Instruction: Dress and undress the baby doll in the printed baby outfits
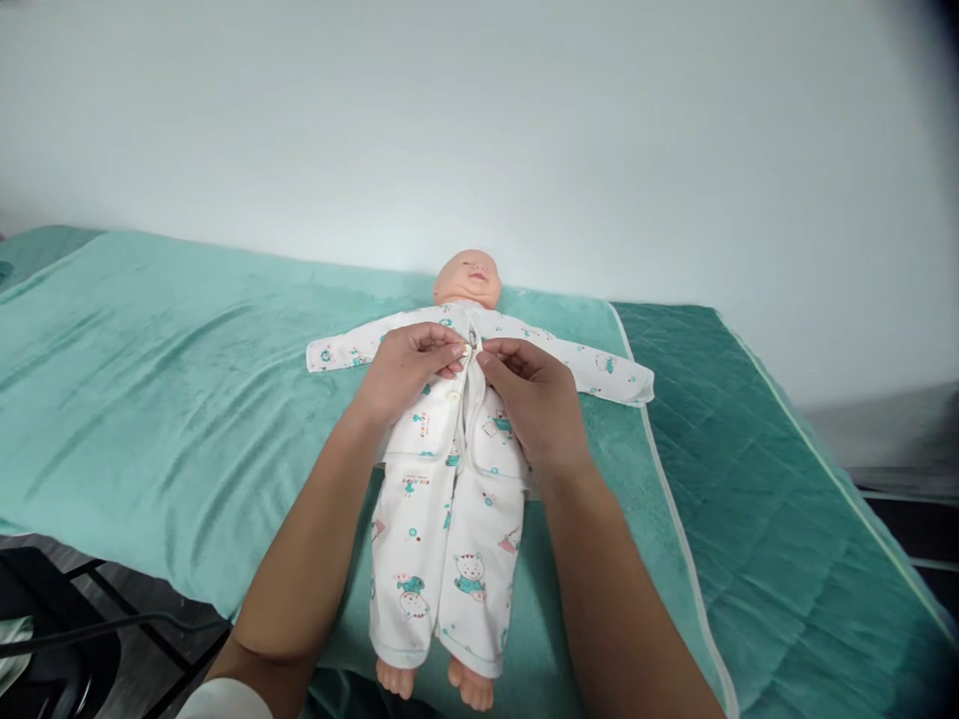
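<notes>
A baby doll lies on its back, head toward the wall and bare feet toward me. It wears a white printed jacket with long sleeves spread to both sides, and matching trousers. My left hand pinches the jacket's front edge near the chest, by a small button. Opposite it, my right hand pinches the other front edge, fingertips close to the left ones. Below the hands the two front panels hang apart, and a pale button shows on the left panel.
A light green blanket with a white border lies under the doll, over a darker quilted cover on the right. Behind stands a pale wall. A black chair and a cable are at the lower left.
</notes>
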Demonstrator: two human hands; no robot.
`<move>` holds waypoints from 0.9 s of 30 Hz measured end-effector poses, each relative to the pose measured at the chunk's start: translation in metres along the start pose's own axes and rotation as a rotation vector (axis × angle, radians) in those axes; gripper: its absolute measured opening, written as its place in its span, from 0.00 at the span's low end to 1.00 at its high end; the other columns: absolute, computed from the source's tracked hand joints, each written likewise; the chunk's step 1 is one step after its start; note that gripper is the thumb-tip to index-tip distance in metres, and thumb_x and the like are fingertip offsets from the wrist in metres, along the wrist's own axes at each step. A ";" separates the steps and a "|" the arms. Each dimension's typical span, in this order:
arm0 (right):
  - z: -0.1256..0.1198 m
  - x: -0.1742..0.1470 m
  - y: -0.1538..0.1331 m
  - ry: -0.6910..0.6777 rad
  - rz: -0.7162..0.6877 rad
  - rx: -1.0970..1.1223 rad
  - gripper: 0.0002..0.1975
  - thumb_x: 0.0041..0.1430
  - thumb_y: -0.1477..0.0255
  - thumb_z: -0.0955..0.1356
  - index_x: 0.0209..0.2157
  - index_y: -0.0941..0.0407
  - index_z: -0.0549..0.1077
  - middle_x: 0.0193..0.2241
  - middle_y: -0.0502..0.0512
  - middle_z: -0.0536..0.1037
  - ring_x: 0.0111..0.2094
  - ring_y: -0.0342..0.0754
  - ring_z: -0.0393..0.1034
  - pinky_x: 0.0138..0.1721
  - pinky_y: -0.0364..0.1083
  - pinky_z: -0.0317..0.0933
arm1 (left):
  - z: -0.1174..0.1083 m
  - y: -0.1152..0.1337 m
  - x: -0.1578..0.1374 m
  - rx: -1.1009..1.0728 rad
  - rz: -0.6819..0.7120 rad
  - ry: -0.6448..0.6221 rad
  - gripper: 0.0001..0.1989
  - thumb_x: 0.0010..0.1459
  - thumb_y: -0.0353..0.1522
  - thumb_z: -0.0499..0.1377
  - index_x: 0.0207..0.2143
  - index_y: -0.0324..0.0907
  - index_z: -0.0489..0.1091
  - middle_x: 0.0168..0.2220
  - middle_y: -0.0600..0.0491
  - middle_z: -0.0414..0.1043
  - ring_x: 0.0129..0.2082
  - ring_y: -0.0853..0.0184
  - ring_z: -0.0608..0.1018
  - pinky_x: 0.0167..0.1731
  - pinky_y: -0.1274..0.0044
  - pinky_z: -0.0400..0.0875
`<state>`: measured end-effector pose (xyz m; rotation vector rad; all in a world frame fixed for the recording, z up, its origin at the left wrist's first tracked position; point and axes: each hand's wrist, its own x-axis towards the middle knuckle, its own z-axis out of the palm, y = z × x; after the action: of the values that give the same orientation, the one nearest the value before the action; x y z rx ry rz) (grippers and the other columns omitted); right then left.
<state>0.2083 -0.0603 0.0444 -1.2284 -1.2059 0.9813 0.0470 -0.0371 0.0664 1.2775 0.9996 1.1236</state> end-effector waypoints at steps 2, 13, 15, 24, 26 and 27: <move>0.002 -0.002 -0.003 0.008 0.003 -0.035 0.11 0.56 0.64 0.73 0.39 0.55 0.80 0.31 0.50 0.78 0.32 0.44 0.70 0.36 0.45 0.64 | -0.001 -0.002 0.001 -0.017 -0.003 -0.010 0.11 0.53 0.37 0.69 0.34 0.38 0.77 0.27 0.54 0.75 0.27 0.73 0.75 0.34 0.78 0.71; 0.006 -0.007 -0.007 -0.041 0.030 -0.073 0.12 0.55 0.66 0.73 0.42 0.54 0.77 0.33 0.50 0.80 0.33 0.45 0.72 0.37 0.46 0.65 | 0.001 -0.010 0.002 -0.047 0.011 -0.001 0.08 0.53 0.33 0.68 0.32 0.37 0.75 0.27 0.53 0.76 0.25 0.74 0.75 0.29 0.80 0.70; 0.008 -0.007 -0.007 -0.041 0.027 -0.099 0.13 0.54 0.66 0.73 0.41 0.54 0.76 0.32 0.50 0.79 0.32 0.45 0.72 0.36 0.46 0.65 | 0.001 -0.010 0.002 -0.046 0.018 0.011 0.10 0.52 0.34 0.69 0.31 0.38 0.73 0.27 0.53 0.76 0.26 0.74 0.75 0.29 0.80 0.70; 0.009 -0.008 -0.011 -0.058 0.001 -0.229 0.13 0.53 0.69 0.72 0.42 0.53 0.73 0.29 0.48 0.80 0.31 0.46 0.74 0.38 0.48 0.66 | 0.003 -0.011 0.002 0.045 0.041 0.001 0.14 0.52 0.38 0.71 0.33 0.40 0.71 0.26 0.57 0.72 0.25 0.74 0.73 0.28 0.80 0.69; 0.010 -0.009 -0.013 -0.062 -0.012 -0.248 0.12 0.53 0.71 0.71 0.41 0.53 0.73 0.29 0.48 0.80 0.31 0.46 0.74 0.38 0.48 0.65 | 0.004 -0.011 0.001 0.088 0.049 0.018 0.13 0.52 0.36 0.70 0.34 0.40 0.70 0.27 0.57 0.72 0.25 0.75 0.73 0.27 0.80 0.68; 0.010 -0.009 -0.013 -0.064 -0.016 -0.258 0.11 0.53 0.71 0.71 0.40 0.53 0.73 0.29 0.47 0.80 0.31 0.46 0.74 0.37 0.47 0.65 | 0.005 -0.010 0.001 0.109 0.053 0.028 0.13 0.53 0.35 0.70 0.33 0.40 0.70 0.27 0.57 0.71 0.25 0.75 0.73 0.27 0.80 0.68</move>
<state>0.1961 -0.0693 0.0560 -1.3940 -1.4242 0.8776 0.0525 -0.0369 0.0564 1.3855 1.0654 1.1428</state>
